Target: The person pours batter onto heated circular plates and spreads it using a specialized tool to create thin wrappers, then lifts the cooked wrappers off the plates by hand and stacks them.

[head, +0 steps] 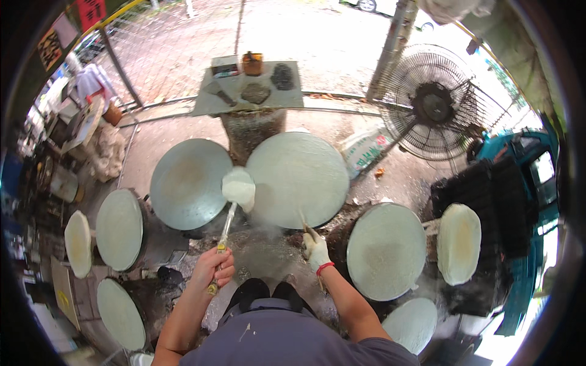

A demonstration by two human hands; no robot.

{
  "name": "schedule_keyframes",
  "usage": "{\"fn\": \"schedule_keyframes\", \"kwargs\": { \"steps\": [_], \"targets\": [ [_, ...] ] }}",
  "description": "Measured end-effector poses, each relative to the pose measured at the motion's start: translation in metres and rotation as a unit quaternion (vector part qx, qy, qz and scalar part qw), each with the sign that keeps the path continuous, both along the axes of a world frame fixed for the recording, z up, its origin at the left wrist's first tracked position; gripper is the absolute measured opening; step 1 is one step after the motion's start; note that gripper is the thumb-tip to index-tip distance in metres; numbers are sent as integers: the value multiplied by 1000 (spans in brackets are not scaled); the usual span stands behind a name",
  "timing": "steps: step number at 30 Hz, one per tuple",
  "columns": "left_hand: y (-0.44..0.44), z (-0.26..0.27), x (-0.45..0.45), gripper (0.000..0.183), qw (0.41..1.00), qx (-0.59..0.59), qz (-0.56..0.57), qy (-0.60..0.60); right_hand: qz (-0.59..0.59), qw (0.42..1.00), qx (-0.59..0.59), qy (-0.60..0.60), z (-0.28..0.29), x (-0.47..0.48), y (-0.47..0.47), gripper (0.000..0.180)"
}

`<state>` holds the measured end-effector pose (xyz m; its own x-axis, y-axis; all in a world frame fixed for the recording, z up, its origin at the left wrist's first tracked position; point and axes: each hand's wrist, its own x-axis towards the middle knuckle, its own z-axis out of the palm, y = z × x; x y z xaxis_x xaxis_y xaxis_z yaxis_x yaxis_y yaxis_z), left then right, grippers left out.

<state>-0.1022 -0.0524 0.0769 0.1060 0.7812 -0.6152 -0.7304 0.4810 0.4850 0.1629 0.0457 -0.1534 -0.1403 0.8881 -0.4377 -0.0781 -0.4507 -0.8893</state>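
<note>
My left hand, bare, grips the handle of a long ladle; its head carries pale batter, some hanging over the right side, between two round griddles. My right hand, in a white glove with a red band at the wrist, holds a thin scraper-like tool at the near edge of the large middle griddle. A pale layer covers that griddle, and steam rises at its near side. The griddle to the left has a bare, brownish centre.
More pale-coated griddles stand at left, lower left, right and lower right. Round flatbread-like sheets lie far left and right. Beyond are a small table, a printed sack and a large fan.
</note>
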Motion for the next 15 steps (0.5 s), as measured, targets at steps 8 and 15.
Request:
{"fn": "schedule_keyframes", "kwargs": {
  "steps": [8, 15],
  "targets": [
    [44, -43, -94, 17, 956, 122, -9, 268, -9, 994, -96, 49, 47, -125, 17, 42],
    [117, -207, -178, 26, 865, 97, -111, 480, -36, 919, 284, -272, -26, -237, 6, 40]
  ]
}}
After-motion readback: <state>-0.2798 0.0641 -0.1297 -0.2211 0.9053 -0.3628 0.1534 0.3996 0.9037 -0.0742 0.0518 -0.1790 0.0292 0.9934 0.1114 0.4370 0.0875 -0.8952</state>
